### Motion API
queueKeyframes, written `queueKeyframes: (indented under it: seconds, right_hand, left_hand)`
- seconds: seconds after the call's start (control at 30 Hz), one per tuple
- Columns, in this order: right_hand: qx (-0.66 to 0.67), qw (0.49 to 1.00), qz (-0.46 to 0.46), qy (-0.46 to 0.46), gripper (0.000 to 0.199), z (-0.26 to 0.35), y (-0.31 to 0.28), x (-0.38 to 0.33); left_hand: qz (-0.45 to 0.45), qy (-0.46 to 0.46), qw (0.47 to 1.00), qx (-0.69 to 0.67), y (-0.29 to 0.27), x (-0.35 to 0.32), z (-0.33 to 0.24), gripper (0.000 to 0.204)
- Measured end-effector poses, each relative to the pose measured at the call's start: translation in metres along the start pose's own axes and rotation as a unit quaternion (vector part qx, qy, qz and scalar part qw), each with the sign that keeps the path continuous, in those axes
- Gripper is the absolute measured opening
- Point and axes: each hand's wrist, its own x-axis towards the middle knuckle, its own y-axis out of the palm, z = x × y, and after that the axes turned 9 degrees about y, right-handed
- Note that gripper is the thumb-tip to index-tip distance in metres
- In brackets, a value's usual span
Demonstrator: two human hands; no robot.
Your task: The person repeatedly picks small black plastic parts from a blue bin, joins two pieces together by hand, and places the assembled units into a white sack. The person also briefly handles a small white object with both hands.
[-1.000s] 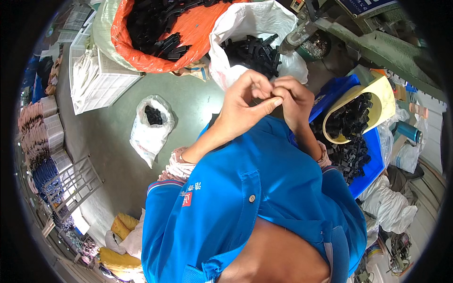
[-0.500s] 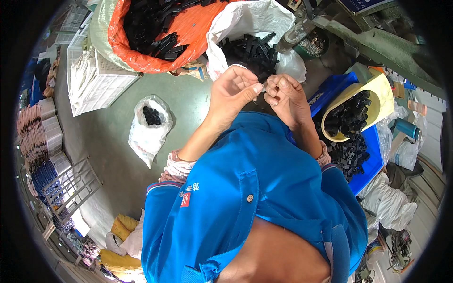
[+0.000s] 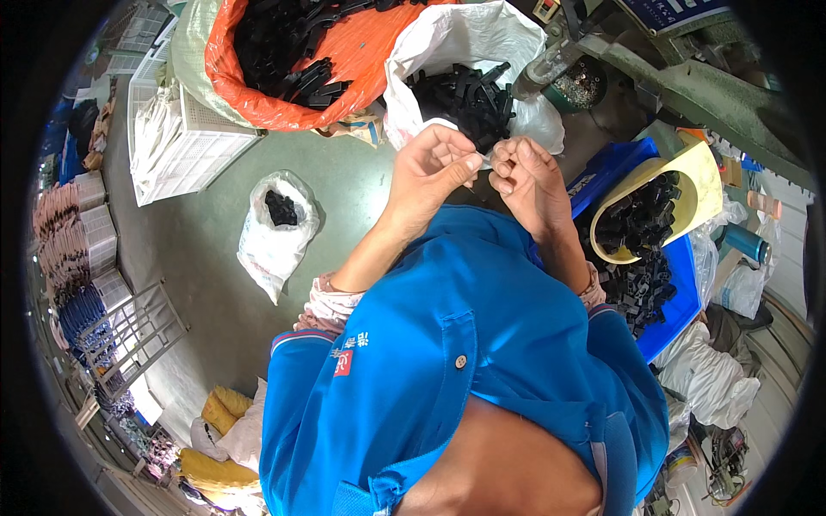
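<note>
My left hand [image 3: 433,169] and my right hand [image 3: 531,179] are raised close together in front of my chest, a small gap between their fingertips. Thumb and fingers are pinched on each. A tiny pale sliver shows near the left fingertips, too small to name. Just beyond the hands stands a white woven sack [image 3: 402,82] with black plastic parts [image 3: 469,99] inside. To the right, a yellow scoop-shaped container [image 3: 701,185] full of black parts [image 3: 638,215] rests over a blue bin [image 3: 687,288] that holds more small black pieces.
A large orange-lined sack [image 3: 366,64] of black parts stands at the far left, beside a white crate [image 3: 211,146]. A small white bag [image 3: 271,254] sits on the floor. Green metal machinery [image 3: 701,95] juts in at upper right. A metal rack [image 3: 142,331] stands left.
The whole view has shifted slightly. Both hands keep almost the same pinched pose, with only small finger movement.
</note>
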Motion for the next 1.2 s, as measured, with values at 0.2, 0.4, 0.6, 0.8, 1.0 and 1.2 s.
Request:
queueKeyframes:
  seconds: [0.2, 0.4, 0.6, 0.8, 1.0, 1.2]
  right_hand:
    - [0.007, 1.000, 0.020, 0.002, 0.017, 0.000, -0.004, 0.000]
    - [0.030, 0.999, 0.033, 0.024, 0.016, 0.000, -0.006, 0.001]
    - [0.118, 0.980, 0.142, 0.073, 0.023, -0.002, -0.010, 0.003]
    - [0.149, 0.953, 0.229, 0.128, 0.038, -0.013, -0.037, 0.007]
    - [0.103, 0.965, 0.201, 0.134, 0.046, -0.017, -0.046, 0.016]
    - [0.090, 0.958, 0.250, 0.106, 0.037, -0.020, -0.047, 0.020]
  left_hand:
    - [0.002, -0.005, 1.000, -0.003, 0.000, 0.000, 0.002, 0.013]
    - [0.009, -0.010, 1.000, -0.001, -0.001, 0.002, 0.002, 0.015]
    - [0.028, 0.005, 0.999, 0.019, 0.006, 0.006, -0.003, 0.015]
    - [0.106, 0.057, 0.982, 0.144, 0.020, 0.016, -0.012, 0.014]
    - [0.150, 0.099, 0.945, 0.275, 0.030, 0.017, -0.014, 0.008]
    - [0.145, 0.086, 0.933, 0.318, 0.028, 0.016, -0.013, 0.008]
